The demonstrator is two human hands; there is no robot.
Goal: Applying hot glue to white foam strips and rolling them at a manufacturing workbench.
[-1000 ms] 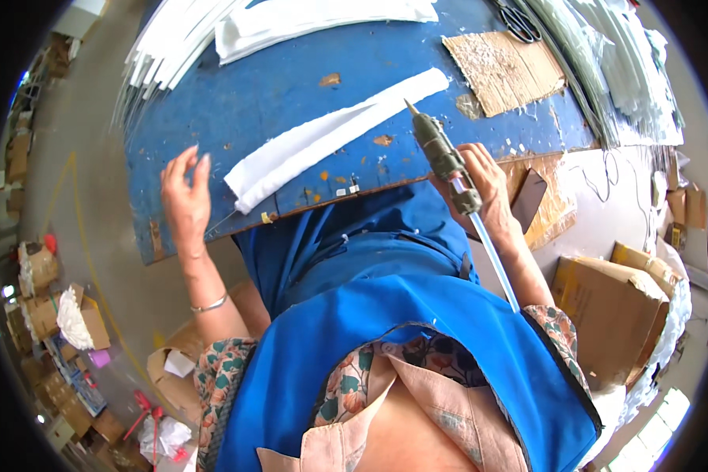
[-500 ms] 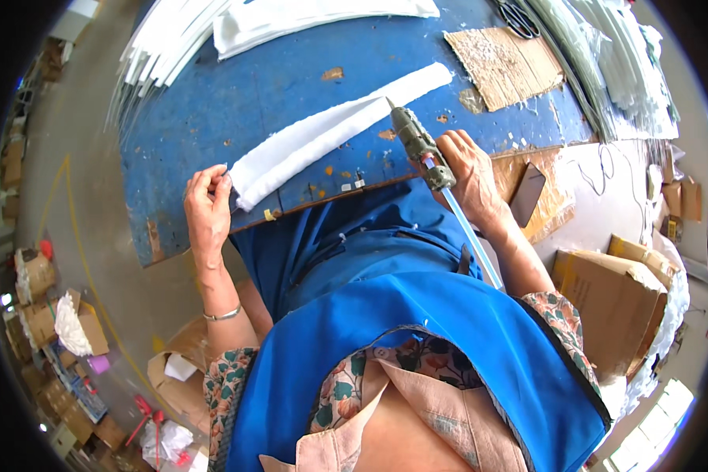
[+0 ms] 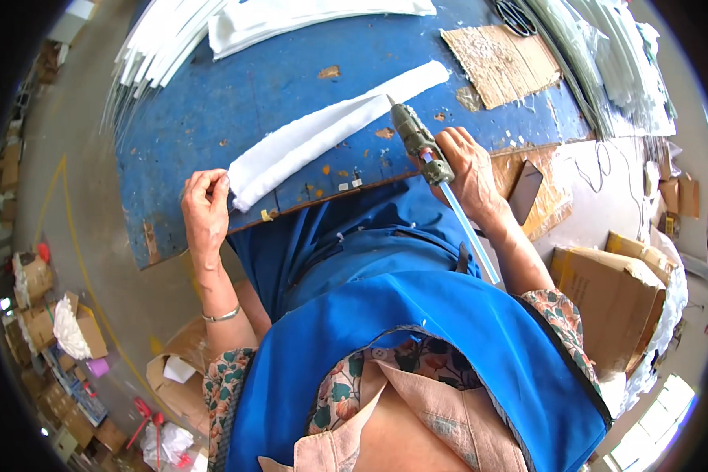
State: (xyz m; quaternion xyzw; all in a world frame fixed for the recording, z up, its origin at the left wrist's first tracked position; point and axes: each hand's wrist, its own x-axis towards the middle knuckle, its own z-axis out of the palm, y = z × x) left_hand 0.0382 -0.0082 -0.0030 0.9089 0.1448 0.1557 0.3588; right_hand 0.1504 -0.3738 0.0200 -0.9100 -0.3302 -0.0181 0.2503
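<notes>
A long strip of white fluffy fabric (image 3: pixel 291 161) lies slantwise over the blue worktable, partly folded along its length. At its left end my left hand (image 3: pixel 205 208) is closed, thumb and fingers pinching the strip's corner. My right hand (image 3: pixel 468 173) grips a dark green glue gun (image 3: pixel 414 132), its handle mostly hidden by the fingers. The gun's nozzle points away from me and sits at the strip's upper fold; contact I cannot tell. A long clear glue stick (image 3: pixel 470 234) sticks out of its back end.
Bundled white strips (image 3: pixel 165 43) and folded white fabric (image 3: pixel 307 23) lie at the table's far side. Far right are corrugated cardboard (image 3: pixel 502 66), black-handled scissors (image 3: pixel 515 17) and plastic-wrapped rods (image 3: pixel 606 71). A phone (image 3: pixel 526 193) rests on brown cardboard near my right wrist. Cardboard boxes (image 3: pixel 610 307) stand right.
The view has shifted very slightly. Both hands, the glue gun and the fabric strip stay in nearly the same places.
</notes>
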